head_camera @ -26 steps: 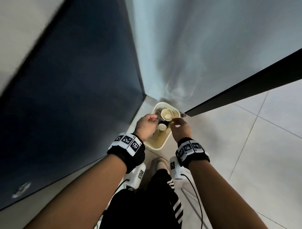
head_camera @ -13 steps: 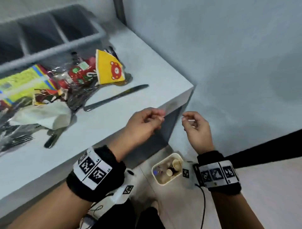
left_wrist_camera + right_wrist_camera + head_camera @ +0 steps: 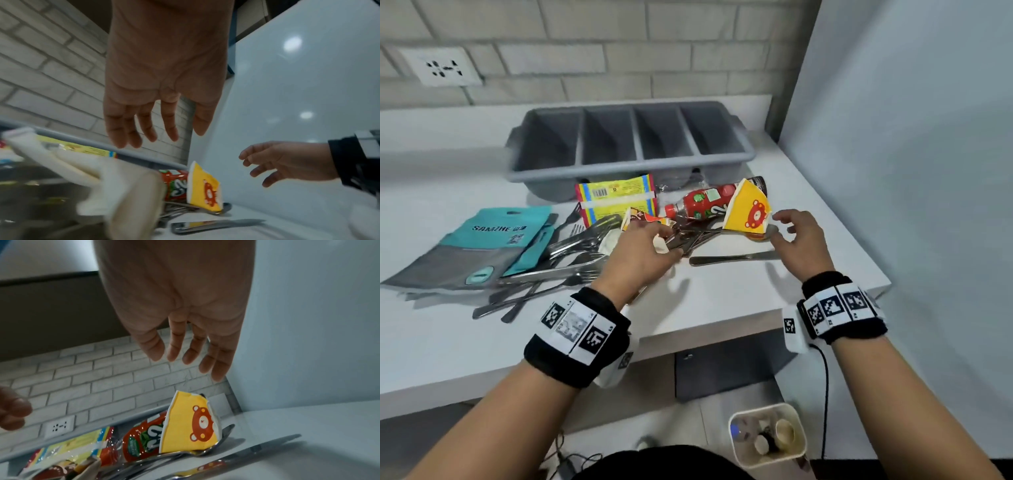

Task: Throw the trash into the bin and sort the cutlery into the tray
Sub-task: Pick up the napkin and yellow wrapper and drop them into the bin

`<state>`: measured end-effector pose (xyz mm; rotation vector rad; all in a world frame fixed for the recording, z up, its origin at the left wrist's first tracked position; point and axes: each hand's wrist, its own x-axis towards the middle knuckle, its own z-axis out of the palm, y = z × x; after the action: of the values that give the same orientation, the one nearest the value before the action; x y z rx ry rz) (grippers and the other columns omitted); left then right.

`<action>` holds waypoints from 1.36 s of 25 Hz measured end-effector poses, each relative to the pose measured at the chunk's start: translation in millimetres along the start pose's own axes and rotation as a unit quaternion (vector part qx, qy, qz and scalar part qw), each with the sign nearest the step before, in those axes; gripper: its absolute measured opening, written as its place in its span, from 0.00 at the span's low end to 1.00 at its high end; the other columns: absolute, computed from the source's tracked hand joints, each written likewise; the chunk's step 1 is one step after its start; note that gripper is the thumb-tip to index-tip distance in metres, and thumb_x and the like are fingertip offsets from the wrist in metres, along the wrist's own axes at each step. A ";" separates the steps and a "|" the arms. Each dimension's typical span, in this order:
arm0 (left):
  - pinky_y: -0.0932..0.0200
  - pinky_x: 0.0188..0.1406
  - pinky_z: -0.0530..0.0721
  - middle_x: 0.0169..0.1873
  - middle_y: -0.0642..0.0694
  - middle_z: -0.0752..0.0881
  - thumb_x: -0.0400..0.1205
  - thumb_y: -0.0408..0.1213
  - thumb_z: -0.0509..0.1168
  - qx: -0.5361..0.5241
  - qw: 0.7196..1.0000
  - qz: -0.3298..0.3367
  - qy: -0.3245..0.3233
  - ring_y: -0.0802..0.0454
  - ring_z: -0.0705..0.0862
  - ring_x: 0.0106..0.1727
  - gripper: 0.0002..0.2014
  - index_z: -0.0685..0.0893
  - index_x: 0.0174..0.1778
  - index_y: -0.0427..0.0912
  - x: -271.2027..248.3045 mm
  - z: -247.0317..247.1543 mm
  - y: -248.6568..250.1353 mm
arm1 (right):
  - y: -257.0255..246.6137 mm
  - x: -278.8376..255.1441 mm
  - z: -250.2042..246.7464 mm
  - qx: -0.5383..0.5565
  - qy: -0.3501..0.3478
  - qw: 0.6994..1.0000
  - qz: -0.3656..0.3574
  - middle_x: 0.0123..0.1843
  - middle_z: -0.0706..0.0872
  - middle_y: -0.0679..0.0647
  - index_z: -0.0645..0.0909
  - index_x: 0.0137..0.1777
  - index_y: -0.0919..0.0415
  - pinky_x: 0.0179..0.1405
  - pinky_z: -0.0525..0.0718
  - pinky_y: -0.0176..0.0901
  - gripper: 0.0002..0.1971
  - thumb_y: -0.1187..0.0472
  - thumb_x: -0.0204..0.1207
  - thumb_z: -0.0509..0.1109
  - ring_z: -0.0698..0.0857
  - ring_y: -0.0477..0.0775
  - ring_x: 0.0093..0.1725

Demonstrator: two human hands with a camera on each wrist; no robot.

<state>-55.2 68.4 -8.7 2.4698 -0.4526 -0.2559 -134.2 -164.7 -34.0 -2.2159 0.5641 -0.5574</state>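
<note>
On the white counter (image 3: 722, 308) lies a heap of trash and cutlery. A crushed yellow paper cup with a bear print (image 3: 748, 210) leans on a red bottle (image 3: 698, 205), with a spoon under it. A table knife (image 3: 732, 258) lies alone in front. My left hand (image 3: 654, 243) hovers over a crumpled white napkin (image 3: 115, 186) and several forks (image 3: 571, 253), fingers straight and holding nothing. My right hand (image 3: 787, 229) is spread open just right of the cup, not touching it. The grey four-compartment tray (image 3: 630, 171) stands behind the heap. The cream bin (image 3: 767, 459) sits on the floor.
A yellow snack wrapper (image 3: 616, 198) and teal pouches (image 3: 493, 240) lie left of the bottle. A pale wall (image 3: 911, 171) closes the counter's right side, and a brick wall with a socket (image 3: 445, 66) runs behind. The bin holds cups and a bottle.
Both hands rose from the bin on the floor to the counter's edge and now hover over the heap. The view lifted from the floor to the counter.
</note>
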 end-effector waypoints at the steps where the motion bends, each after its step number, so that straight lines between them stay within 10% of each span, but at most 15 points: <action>1: 0.50 0.70 0.71 0.73 0.39 0.70 0.74 0.52 0.69 0.039 0.999 -0.023 0.008 0.39 0.72 0.73 0.27 0.77 0.70 0.50 5.0 -3.5 -8.8 | -1.8 12.4 8.7 -0.018 -0.005 1.000 0.002 0.66 0.77 0.63 0.79 0.63 0.62 0.58 0.75 0.41 0.16 0.67 0.75 0.67 0.79 0.60 0.62; 9: 0.41 0.68 0.76 0.74 0.36 0.72 0.61 0.67 0.72 0.141 0.976 -0.162 -0.041 0.36 0.73 0.73 0.55 0.57 0.80 0.47 43.1 -5.0 -43.6 | 0.2 70.7 52.2 -0.125 -0.042 0.983 0.130 0.79 0.67 0.65 0.55 0.81 0.66 0.76 0.68 0.54 0.42 0.61 0.71 0.74 0.68 0.66 0.78; 18: 0.53 0.58 0.83 0.66 0.39 0.82 0.68 0.36 0.76 -0.126 0.979 -0.158 0.017 0.41 0.82 0.64 0.37 0.69 0.74 0.41 56.5 -9.9 -58.7 | -5.3 71.4 60.9 -0.164 -0.024 0.978 0.125 0.61 0.84 0.72 0.80 0.61 0.73 0.58 0.79 0.50 0.15 0.70 0.75 0.64 0.82 0.69 0.62; 26: 0.54 0.46 0.82 0.60 0.38 0.86 0.75 0.34 0.69 -0.308 0.939 -0.144 0.054 0.41 0.85 0.56 0.19 0.81 0.62 0.36 39.1 -23.9 -42.6 | -24.3 24.0 45.6 -0.011 0.055 0.992 0.111 0.58 0.86 0.70 0.80 0.59 0.72 0.58 0.80 0.47 0.14 0.67 0.76 0.62 0.83 0.66 0.59; 30: 0.51 0.39 0.84 0.55 0.38 0.87 0.76 0.29 0.66 -0.415 0.907 -0.070 -0.034 0.41 0.86 0.50 0.15 0.81 0.59 0.39 8.9 -8.8 5.4 | -11.2 -31.5 23.3 0.056 0.088 0.986 0.133 0.56 0.86 0.65 0.79 0.59 0.65 0.57 0.85 0.60 0.14 0.64 0.74 0.63 0.85 0.67 0.55; 34: 0.52 0.42 0.85 0.55 0.42 0.87 0.75 0.31 0.66 -0.400 0.905 -0.034 -0.140 0.44 0.86 0.53 0.12 0.80 0.54 0.45 -31.1 40.3 53.8 | 21.5 -94.0 -16.9 0.074 0.146 0.969 0.183 0.45 0.83 0.57 0.81 0.54 0.68 0.42 0.74 0.35 0.13 0.63 0.74 0.64 0.80 0.54 0.46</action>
<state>-109.3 18.0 -6.2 1.6433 -0.2915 -0.6828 -224.0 -135.4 -59.9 -1.8390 1.0250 -0.7056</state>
